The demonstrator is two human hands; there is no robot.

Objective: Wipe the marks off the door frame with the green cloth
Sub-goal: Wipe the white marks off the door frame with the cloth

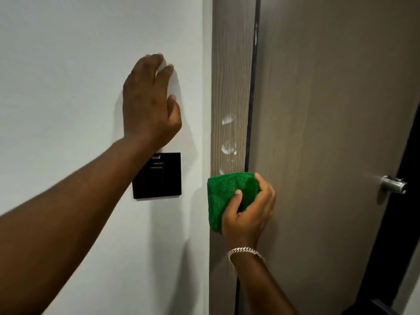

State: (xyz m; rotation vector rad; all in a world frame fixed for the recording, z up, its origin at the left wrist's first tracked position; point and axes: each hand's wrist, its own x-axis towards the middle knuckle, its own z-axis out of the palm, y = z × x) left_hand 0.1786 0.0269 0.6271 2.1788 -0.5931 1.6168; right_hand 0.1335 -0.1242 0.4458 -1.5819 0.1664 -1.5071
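Note:
A wood-grain door frame (229, 64) runs upright through the middle of the view. White smudge marks (228, 148) show on it, one above the other, with a faint one just over the cloth. My right hand (248, 214) is shut on a folded green cloth (227, 192) and presses it flat against the frame, right below the marks. A silver bracelet sits on that wrist. My left hand (150, 101) rests flat on the white wall (68, 76) left of the frame, fingers apart, holding nothing.
A black switch plate (163, 178) is on the wall under my left hand, partly covered by my forearm. The brown door (329, 110) stands right of the frame, with a metal handle (393, 184) near its right edge. White specks mark the dark gap (256, 35) higher up.

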